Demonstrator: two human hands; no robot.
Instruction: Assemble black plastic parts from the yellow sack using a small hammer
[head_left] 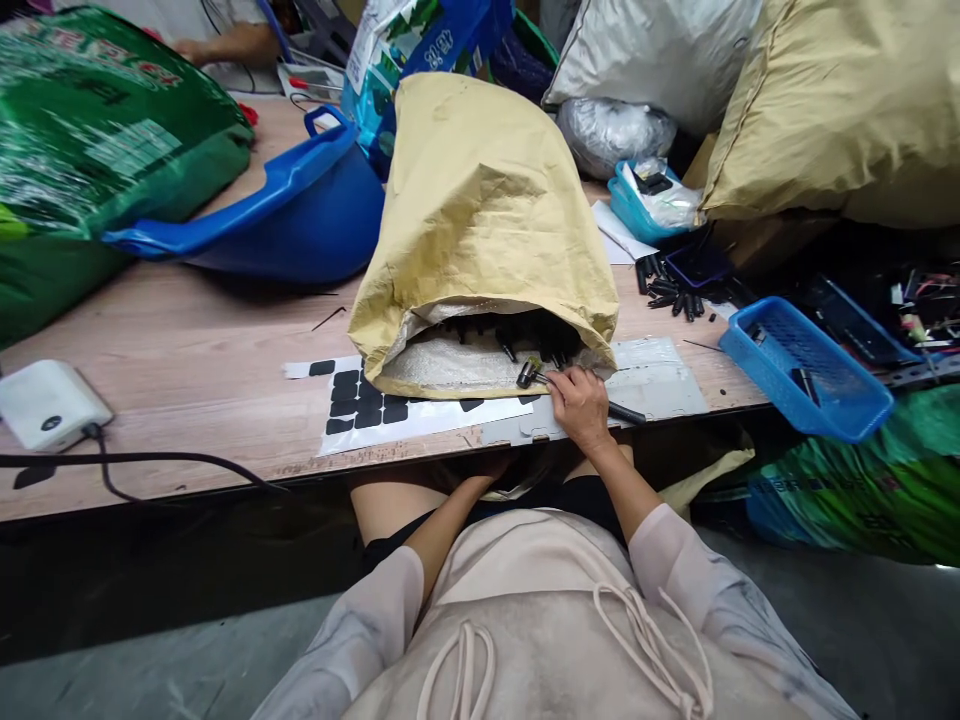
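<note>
My right hand (581, 405) is closed around a black stick (626, 413) with a short shiny shaft and a black head. Its head lies at the mouth of a yellow woven sack (487, 200), and the dark end sticks out to the right of my hand. Inside the sack's open mouth, several dark parts show above the whitish lining. My left hand (491, 465) is low at the table's front edge over my lap, mostly in shadow; its fingers are hidden. Under the sack's front edge lies a white sheet with black stickers (367, 405), beside a grey plate (660, 375).
To the left are a blue scoop-shaped basin (292, 210), a green bag (105, 130) and a white box with a cable (52, 405). On the right stand a blue basket (802, 370), loose black pieces (675, 290) and stuffed sacks (840, 110). Another person's arm (232, 45) shows at the back left.
</note>
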